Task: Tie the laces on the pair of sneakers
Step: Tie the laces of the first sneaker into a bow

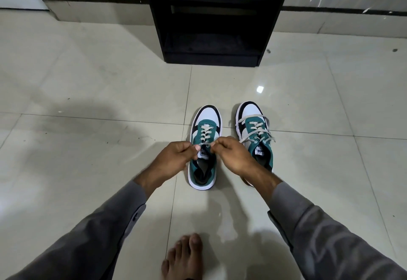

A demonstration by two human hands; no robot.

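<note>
Two green, white and black sneakers stand side by side on the tiled floor, toes pointing away from me. Over the tongue of the left sneaker (206,125), my left hand (176,158) and my right hand (233,156) each pinch an end of its grey lace (206,145), knuckles almost touching. The lace ends are mostly hidden inside my fingers. The right sneaker (253,116) has its grey lace (257,133) lying loose and untied across its top, ends spread to both sides. My right wrist covers that shoe's heel.
A black open shelf unit (211,26) stands against the wall just beyond the shoes. Glossy pale floor tiles (88,94) spread all around. My bare foot (184,257) rests on the floor near the bottom edge.
</note>
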